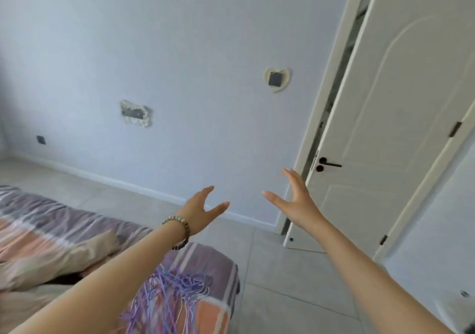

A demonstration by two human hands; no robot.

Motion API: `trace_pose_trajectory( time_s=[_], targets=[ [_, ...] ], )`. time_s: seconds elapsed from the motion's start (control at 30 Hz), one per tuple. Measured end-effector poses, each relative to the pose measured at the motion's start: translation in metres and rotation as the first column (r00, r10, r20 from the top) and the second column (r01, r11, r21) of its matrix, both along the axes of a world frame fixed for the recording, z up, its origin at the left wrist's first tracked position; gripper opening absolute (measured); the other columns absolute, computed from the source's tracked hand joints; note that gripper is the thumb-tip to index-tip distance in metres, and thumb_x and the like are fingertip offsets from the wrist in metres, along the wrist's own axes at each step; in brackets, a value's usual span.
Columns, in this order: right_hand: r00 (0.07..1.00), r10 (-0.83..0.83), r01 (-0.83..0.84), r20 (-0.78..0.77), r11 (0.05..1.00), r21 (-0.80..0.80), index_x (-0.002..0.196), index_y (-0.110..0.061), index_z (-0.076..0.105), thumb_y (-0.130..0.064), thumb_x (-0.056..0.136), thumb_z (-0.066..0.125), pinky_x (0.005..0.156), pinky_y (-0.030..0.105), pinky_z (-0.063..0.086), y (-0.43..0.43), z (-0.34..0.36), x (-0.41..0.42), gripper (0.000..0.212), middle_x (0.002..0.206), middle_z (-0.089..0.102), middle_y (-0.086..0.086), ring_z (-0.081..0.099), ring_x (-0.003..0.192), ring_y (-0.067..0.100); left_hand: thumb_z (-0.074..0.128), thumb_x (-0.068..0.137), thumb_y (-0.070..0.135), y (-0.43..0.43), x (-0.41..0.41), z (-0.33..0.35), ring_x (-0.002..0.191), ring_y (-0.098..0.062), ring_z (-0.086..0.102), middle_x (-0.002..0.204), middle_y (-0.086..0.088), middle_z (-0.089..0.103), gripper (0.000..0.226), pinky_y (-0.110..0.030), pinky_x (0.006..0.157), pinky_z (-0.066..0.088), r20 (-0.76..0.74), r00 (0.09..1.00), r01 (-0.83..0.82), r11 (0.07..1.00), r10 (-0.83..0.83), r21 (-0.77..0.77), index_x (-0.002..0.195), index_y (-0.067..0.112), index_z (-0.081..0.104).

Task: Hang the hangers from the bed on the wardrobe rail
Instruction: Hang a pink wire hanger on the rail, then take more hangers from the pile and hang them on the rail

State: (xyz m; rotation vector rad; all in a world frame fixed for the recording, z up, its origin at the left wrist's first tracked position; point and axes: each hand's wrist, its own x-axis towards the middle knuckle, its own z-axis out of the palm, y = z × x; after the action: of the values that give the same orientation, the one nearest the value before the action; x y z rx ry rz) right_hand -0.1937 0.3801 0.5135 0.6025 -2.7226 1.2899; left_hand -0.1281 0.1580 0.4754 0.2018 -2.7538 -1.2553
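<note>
Lilac wire, thin and tangled: hangers [169, 297] heaped on the near corner of the bed [51, 220], on a striped purple-and-orange cover, right under the left forearm. Long strands running roughly toward the camera and away from it, looped ends seemingly at the far side of the heap. Too blurred to count.

Farther out, left hand [199, 211], bead bracelet [181, 231] at the wrist, fingers straight and spread, thumb apart, gripping nothing. Near it, right hand [295, 202], likewise spread wide, palm turned inward, empty as well. Both raised over the floor [282, 282], past the end of the bed, well beyond the heap.

So, for the coming move: hangers behind and below both hands, toward the body and to the left. Left hand clearly the nearer, with its forearm directly above the pile; right hand off to the side, over tile. Probably a matter of drawing back and down with the left, then closing on the looped ends rather than the middle of the tangle.

Beyond, pale wall [180, 51] with a heart-shaped plate [277, 80], and a white door [385, 154] open on the right. No wardrobe rail in view; nothing hung yet, judging by the heap.
</note>
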Motion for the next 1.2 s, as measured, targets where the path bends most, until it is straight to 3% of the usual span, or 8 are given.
trace_pose_trajectory(
  time_s=[0.17, 0.3, 0.47, 0.57, 0.7, 0.97, 1.07, 1.2],
  targets=[
    [0.969, 0.155, -0.177, 0.193, 0.979, 0.099, 0.148, -0.025, 0.019, -0.044, 0.083, 0.065, 0.117, 0.031, 0.011, -0.093, -0.115, -0.004, 0.083, 0.159, 0.004, -0.004, 0.004, 0.146, 0.012, 0.050, 0.082, 0.060, -0.083, 0.035, -0.107, 0.132, -0.025, 0.039, 0.148, -0.008, 0.034, 0.082, -0.036, 0.109, 0.034, 0.231, 0.954, -0.186, 0.982, 0.190, -0.041, 0.146, 0.018, 0.021],
    [0.908, 0.232, -0.308, 0.348, 0.935, 0.179, 0.149, -0.023, 0.018, -0.047, 0.083, 0.064, 0.117, 0.036, 0.011, -0.142, -0.206, -0.002, 0.084, 0.159, 0.003, -0.002, 0.003, 0.146, 0.015, 0.051, 0.080, 0.064, -0.119, 0.065, -0.189, 0.122, -0.025, 0.050, 0.142, -0.009, 0.043, 0.087, -0.036, 0.102, 0.042, 0.412, 0.864, -0.299, 0.953, 0.289, -0.042, 0.146, 0.016, 0.022],
    [0.825, 0.258, -0.408, 0.503, 0.888, 0.213, 0.149, -0.022, 0.023, -0.048, 0.081, 0.066, 0.117, 0.039, 0.015, -0.173, -0.321, -0.001, 0.084, 0.158, 0.008, 0.000, 0.010, 0.146, 0.018, 0.054, 0.082, 0.058, -0.139, 0.088, -0.294, 0.116, -0.024, 0.054, 0.132, -0.004, 0.052, 0.068, -0.035, 0.099, 0.042, 0.542, 0.743, -0.444, 0.895, 0.392, -0.039, 0.135, 0.017, 0.041],
    [0.783, 0.241, -0.432, 0.573, 0.875, 0.221, 0.148, -0.019, 0.026, -0.046, 0.081, 0.067, 0.117, 0.038, 0.016, -0.178, -0.386, 0.002, 0.083, 0.157, 0.014, 0.002, 0.013, 0.145, 0.019, 0.052, 0.081, 0.061, -0.134, 0.095, -0.345, 0.125, -0.025, 0.047, 0.142, -0.007, 0.043, 0.078, -0.035, 0.104, 0.038, 0.624, 0.663, -0.513, 0.858, 0.414, -0.024, 0.140, 0.013, 0.033],
    [0.717, 0.151, -0.375, 0.680, 0.907, 0.194, 0.145, -0.012, 0.031, -0.036, 0.082, 0.069, 0.116, 0.036, 0.020, -0.173, -0.457, 0.002, 0.077, 0.154, 0.020, 0.008, 0.020, 0.143, 0.022, 0.047, 0.089, 0.053, -0.114, 0.091, -0.401, 0.135, -0.024, 0.036, 0.150, -0.008, 0.031, 0.076, -0.031, 0.107, 0.031, 0.702, 0.595, -0.548, 0.836, 0.392, -0.003, 0.146, 0.010, 0.022],
    [0.608, -0.035, -0.202, 0.793, 0.959, 0.197, 0.144, -0.011, 0.031, -0.035, 0.084, 0.068, 0.112, 0.039, 0.031, -0.154, -0.555, -0.016, 0.075, 0.152, 0.030, 0.010, 0.032, 0.138, 0.026, 0.040, 0.093, 0.049, -0.082, 0.053, -0.479, 0.129, -0.024, 0.043, 0.146, -0.007, 0.037, 0.064, -0.033, 0.105, 0.035, 0.752, 0.556, -0.687, 0.705, 0.354, 0.177, 0.143, 0.011, 0.028],
    [0.572, -0.068, -0.147, 0.817, 0.972, 0.184, 0.141, -0.003, 0.036, -0.025, 0.086, 0.066, 0.107, 0.034, 0.033, -0.152, -0.580, -0.023, 0.067, 0.146, 0.039, 0.014, 0.041, 0.132, 0.027, 0.038, 0.095, 0.045, -0.072, 0.038, -0.501, 0.120, -0.020, 0.048, 0.143, -0.005, 0.042, 0.056, -0.031, 0.102, 0.036, 0.749, 0.567, -0.712, 0.660, 0.342, 0.238, 0.141, 0.013, 0.033],
    [0.510, -0.079, -0.039, 0.856, 0.993, 0.115, 0.139, 0.000, 0.039, -0.018, 0.088, 0.064, 0.100, 0.036, 0.041, -0.154, -0.604, -0.025, 0.059, 0.136, 0.049, 0.019, 0.050, 0.123, 0.028, 0.034, 0.098, 0.042, -0.058, 0.024, -0.519, 0.132, -0.021, 0.041, 0.147, -0.003, 0.037, 0.053, -0.031, 0.105, 0.033, 0.771, 0.564, -0.720, 0.633, 0.296, 0.283, 0.144, 0.015, 0.031]
  ],
)
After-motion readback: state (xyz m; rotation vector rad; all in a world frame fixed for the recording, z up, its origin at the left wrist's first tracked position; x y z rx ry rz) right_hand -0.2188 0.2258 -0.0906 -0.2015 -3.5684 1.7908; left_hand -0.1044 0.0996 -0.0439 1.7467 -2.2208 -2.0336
